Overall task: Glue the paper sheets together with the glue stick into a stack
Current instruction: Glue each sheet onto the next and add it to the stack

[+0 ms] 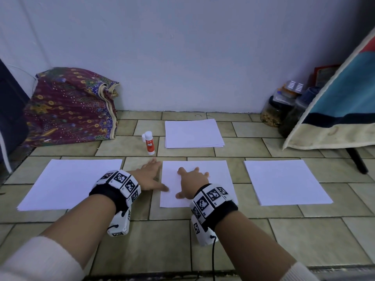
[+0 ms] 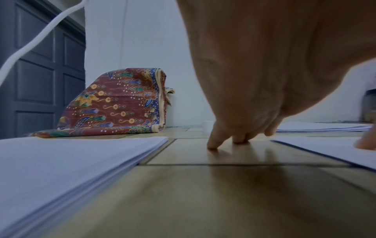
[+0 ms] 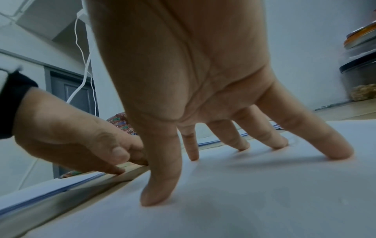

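Head view. Your right hand [image 1: 191, 184] is resting with spread fingers on the white rectangular paper sheet [image 1: 215, 175] lying in the middle of the beige tiled floor [image 1: 233, 240]. Your left hand [image 1: 149, 176] is lying flat just beside that sheet's left edge, thumb reaching onto the paper, fingers extended and holding nothing. Beyond your left fingertips the white-and-red plastic glue stick [image 1: 149, 143] is standing upright, capped. A white paper pile [image 1: 67, 183] is lying left of your left hand, another [image 1: 286, 183] right of your right hand, a third [image 1: 192, 133] beyond both hands.

Left wrist view. Your left fingertips [image 2: 212, 143] are touching bare tile between the left pile [image 2: 71, 161] and the middle sheet [image 2: 329, 151]; a patterned maroon cloth bundle [image 2: 116, 109] is sitting beyond the hand.

Right wrist view. Your right fingertips [image 3: 156, 196] are pressing straight down on the sheet [image 3: 244, 201], splayed wide.
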